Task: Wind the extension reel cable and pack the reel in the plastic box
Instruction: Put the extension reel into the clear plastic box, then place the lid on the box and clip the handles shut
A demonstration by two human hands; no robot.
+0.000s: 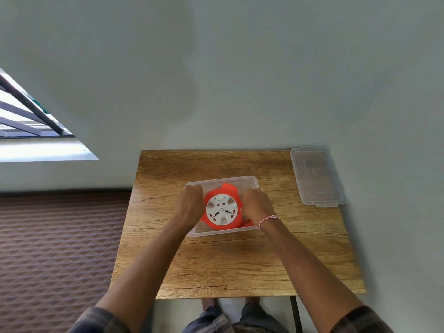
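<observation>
The reel [222, 209] already sits inside the plastic box [247, 182] on the table [216, 260] with no loose cable visible, the left hand [191, 204] and the right hand [257, 205] both grip its sides, and the lid [317, 176] lies well apart, so probably only releasing and closing is left.

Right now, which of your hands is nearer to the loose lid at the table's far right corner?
Right. The right hand is at the plastic box's right side, toward the lid; the left hand is at its left side, beyond the reel.

One reel [221, 209], one box [224, 232], one lid [317, 177]
</observation>
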